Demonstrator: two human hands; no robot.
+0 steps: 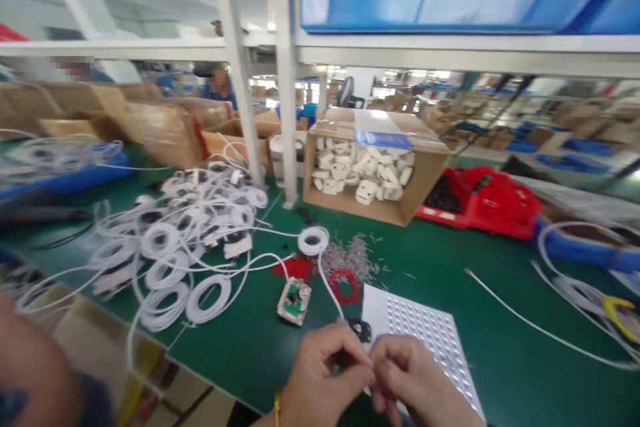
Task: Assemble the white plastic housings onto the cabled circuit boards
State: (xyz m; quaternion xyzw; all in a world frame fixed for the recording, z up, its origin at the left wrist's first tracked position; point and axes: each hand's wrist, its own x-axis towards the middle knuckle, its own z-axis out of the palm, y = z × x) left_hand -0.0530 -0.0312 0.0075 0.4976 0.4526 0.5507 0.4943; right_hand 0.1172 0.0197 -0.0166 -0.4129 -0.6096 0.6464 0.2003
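My left hand (325,373) and my right hand (415,380) meet at the bottom centre, fingertips pinched together on a small dark part (358,330) at the end of a white cable (327,287). That cable runs up to a small white coil (313,240). The hands hover over the near corner of a white dotted tray (425,333). An open white plug base with a green board (294,300) lies just left of the hands on the green mat (450,260).
A heap of coiled white cables (190,240) covers the left. A cardboard box of white plug shells (373,167) stands behind. Small metal screws (350,257), red rings (345,283), a red bin (485,200), a rack post (285,80). People work at the back left.
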